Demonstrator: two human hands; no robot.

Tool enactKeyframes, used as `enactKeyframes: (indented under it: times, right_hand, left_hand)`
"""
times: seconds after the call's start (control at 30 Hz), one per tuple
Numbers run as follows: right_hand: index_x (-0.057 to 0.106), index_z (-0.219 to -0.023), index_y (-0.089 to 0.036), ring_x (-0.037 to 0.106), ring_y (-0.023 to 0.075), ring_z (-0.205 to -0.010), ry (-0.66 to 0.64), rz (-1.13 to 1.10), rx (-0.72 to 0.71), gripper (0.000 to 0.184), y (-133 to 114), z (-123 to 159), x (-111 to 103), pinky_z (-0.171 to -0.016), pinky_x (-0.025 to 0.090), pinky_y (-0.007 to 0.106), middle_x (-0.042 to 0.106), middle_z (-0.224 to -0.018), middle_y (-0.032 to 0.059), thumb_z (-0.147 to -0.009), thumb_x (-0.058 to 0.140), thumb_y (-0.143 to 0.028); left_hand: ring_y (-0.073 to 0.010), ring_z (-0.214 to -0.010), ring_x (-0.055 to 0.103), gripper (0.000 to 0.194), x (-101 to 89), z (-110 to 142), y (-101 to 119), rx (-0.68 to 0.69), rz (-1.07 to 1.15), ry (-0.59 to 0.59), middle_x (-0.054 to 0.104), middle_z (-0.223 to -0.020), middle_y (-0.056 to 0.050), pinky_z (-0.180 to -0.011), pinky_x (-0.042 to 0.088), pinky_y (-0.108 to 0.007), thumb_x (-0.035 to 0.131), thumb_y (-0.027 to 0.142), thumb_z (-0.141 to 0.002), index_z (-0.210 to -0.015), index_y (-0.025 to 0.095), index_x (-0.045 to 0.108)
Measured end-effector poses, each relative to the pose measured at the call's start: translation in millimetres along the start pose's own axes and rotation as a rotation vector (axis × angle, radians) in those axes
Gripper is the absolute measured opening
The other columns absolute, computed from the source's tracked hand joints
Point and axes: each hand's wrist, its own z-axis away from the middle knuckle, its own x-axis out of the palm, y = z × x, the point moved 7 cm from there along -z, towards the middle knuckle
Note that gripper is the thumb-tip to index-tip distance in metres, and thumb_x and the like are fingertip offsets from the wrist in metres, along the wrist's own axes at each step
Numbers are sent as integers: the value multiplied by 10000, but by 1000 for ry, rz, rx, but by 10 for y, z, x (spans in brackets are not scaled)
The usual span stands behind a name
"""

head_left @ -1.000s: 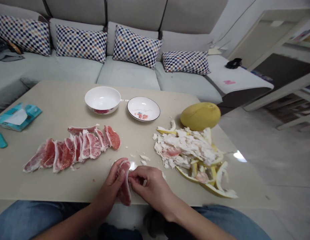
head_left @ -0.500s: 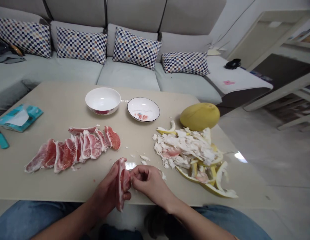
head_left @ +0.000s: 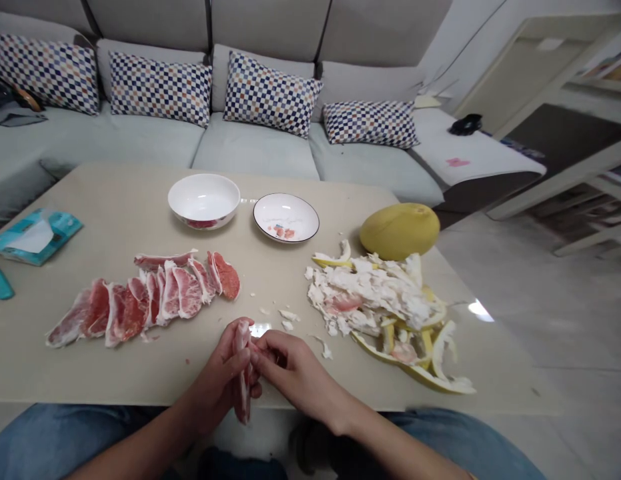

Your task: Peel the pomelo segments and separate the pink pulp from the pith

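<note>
Upright in my left hand, above the table's near edge, is a red pomelo segment with pale skin on it. The fingers of my right hand pinch at the segment's right side; their tips are partly hidden. To the left lies a row of pomelo segments, pink-red with whitish membranes. A heap of white pith and yellow peel strips lies to the right. Small pith scraps are scattered beyond my hands.
A white bowl and a black-rimmed dish with small red bits stand at the back. A whole pomelo sits behind the peel heap. At the left are a tissue pack and a teal-ended object. A sofa stands behind the table.
My right fingers have moved left, closer against the segment. The segment has turned so that less of its red inner side shows. A pith scrap right of my hand is now uncovered.
</note>
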Motion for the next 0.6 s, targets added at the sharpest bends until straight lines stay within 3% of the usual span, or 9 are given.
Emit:
enactKeyframes:
  times: [0.13, 0.27, 0.4, 0.6]
  right_hand:
    - [532, -703, -184, 549, 114, -542, -5, -100, 19, 224, 52, -8, -5, -538, 418, 226, 558, -601, -26, -870, 542, -333]
    - [509, -665, -185, 490, 99, -504, 73, -108, 26, 261, 58, -5, -59, -502, 378, 219, 504, -580, -40, -833, 560, -378]
    - [503, -640, -187, 452, 99, -500, 137, -52, 1, 299, 36, 11, -87, -506, 353, 223, 487, -560, -37, -836, 533, -410]
    - [479, -615, -186, 371, 101, -530, 293, 28, 31, 272, 123, 52, -320, -509, 281, 226, 400, -554, -47, -797, 516, -386]
  left_hand:
    - [-123, -659, 612, 605, -1, 1, 17, -28, -217, 17, 590, -890, 11, -616, 512, -263, 710, 330, -789, -1290, 293, 373]
    - [-166, -743, 651, 490, 7, -8, 85, 5, -308, 16, 637, -959, -38, -693, 537, -306, 649, 356, -833, -1258, 232, 439]
    - [-179, -645, 662, 420, 6, -4, 95, -8, -321, -11, 677, -845, -42, -632, 537, -318, 601, 364, -852, -1208, 184, 469]
    - [-183, -500, 648, 323, -148, 14, 123, -73, -316, 120, 696, -669, -46, -459, 455, -243, 529, 379, -860, -1102, 172, 471]
